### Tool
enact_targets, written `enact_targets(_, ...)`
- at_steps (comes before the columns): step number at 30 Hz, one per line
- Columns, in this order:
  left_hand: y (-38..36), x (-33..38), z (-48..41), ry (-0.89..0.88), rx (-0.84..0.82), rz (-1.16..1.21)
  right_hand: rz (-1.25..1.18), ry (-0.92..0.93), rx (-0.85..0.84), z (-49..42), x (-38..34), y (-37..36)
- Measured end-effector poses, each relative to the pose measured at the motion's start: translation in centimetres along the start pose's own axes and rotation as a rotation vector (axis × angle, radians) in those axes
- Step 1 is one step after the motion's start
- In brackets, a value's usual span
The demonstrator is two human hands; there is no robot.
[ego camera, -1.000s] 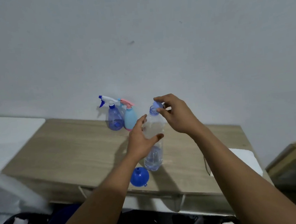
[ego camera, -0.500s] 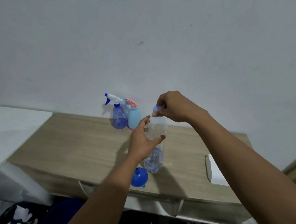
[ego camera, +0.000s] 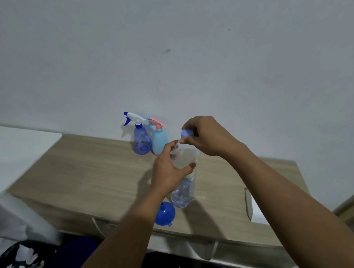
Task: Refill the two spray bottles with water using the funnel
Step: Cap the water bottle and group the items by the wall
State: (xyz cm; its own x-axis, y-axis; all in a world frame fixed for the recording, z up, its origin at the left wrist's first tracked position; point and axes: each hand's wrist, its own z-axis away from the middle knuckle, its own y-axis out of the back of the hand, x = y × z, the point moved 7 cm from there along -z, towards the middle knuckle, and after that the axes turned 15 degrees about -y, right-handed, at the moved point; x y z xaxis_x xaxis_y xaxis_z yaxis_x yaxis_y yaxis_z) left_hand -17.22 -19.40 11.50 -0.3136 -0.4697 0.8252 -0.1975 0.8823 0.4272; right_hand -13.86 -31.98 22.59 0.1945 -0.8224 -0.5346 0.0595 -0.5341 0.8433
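Water bottle (ego camera: pixel 183 190) stands upright on the wooden table (ego camera: pixel 84 176), near its front edge; taken here as the reference point.

Left hand (ego camera: pixel 169 171): wrapped around the upper body of the water bottle, fingers closed on the clear plastic. Likely purpose: to keep the bottle from turning or tipping while the top is worked.

Right hand (ego camera: pixel 209 137): narrow pinch on the small blue cap (ego camera: pixel 187 132), at or just above the bottle neck. Cannot tell whether the cap is fully off the thread.

Funnel (ego camera: pixel 165 216): blue, lying on the table just in front and left of the bottle base, close to touching it; not in use.

Two spray bottles, behind the water bottle against the wall: blue spray bottle (ego camera: pixel 142 142) and light-blue spray bottle (ego camera: pixel 160 142) with a pink trigger, side by side and touching, trigger heads on.

Judgement: step in hand is opening the water supply. Refilling not begun; both spray heads must come off before the funnel can seat.
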Motion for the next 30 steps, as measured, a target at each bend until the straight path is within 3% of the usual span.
enact_targets(5,-0.9,0.3,0.1,0.006,-0.018,-0.068,-0.180,-0.285,0.264,0.2,2.7,-0.7)
enact_targets(10,-0.9,-0.2,-0.1,0.006,-0.005,-0.048,-0.236,-0.399,0.340,0.5,2.6,-1.2)
enact_targets(14,-0.5,-0.5,-0.1,0.033,-0.015,-0.027,-0.312,-0.352,0.286,0.7,2.3,-2.1)
enact_targets(17,-0.5,-0.6,-0.2,0.009,-0.050,-0.022,-0.530,-0.308,0.278,1.9,3.7,-2.8)
enact_targets(22,0.2,-4.4,1.8,0.041,-0.135,0.031,-0.825,-0.402,0.297,5.7,9.9,-8.8)
enact_targets(30,0.1,-13.9,8.7,0.208,-0.454,-0.346,-0.732,-0.607,0.011,8.4,13.2,-19.4)
